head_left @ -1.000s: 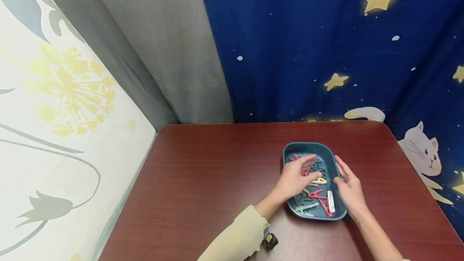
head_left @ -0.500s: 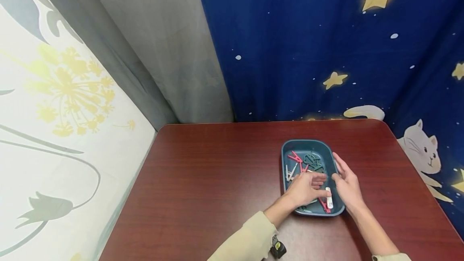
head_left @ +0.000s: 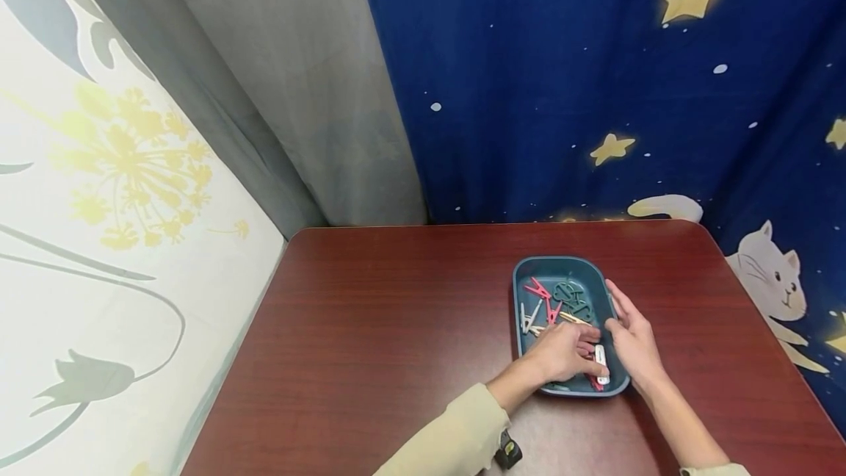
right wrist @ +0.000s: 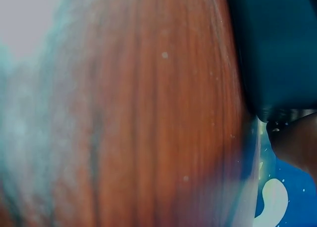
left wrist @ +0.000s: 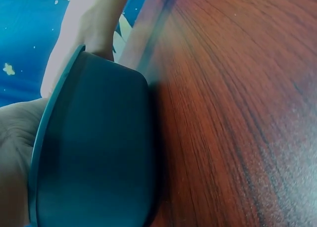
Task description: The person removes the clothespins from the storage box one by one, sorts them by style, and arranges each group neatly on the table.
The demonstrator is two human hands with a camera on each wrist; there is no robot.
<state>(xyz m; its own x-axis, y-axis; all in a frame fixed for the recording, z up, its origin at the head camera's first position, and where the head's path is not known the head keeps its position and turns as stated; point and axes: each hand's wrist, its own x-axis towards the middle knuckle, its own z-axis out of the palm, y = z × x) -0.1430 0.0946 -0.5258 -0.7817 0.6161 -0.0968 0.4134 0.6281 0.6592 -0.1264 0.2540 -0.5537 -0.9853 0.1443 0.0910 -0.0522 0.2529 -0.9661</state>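
Note:
A dark teal tray [head_left: 548, 261] stands on the table, holding pink clothespins [head_left: 538, 287], grey-white ones [head_left: 530, 316], pale yellow ones [head_left: 573, 319] and dark green looped pieces [head_left: 568, 296]. My left hand [head_left: 562, 352] reaches over its near half, fingers loosely bent and thumb apart from them. Beside that thumb lies a small white oblong piece [head_left: 600, 358] on the tray floor. My right hand [head_left: 636, 344] grips the tray's right rim, thumb on the rim and fingers along the outer wall. The left hand hides part of the contents. In the left wrist view, the tray wall [left wrist: 99, 143] blocks the inside.
The reddish-brown wooden table [head_left: 396, 314] extends far to the left of the tray. Behind it hangs a blue curtain [head_left: 515, 94] with stars, beside a grey curtain [head_left: 317, 94]. A patterned white wall [head_left: 132, 314] borders the left side.
My left hand has moved from over the middle of the tray toward its near right part, uncovering the clothespins at the far left. The right hand stays on the rim.

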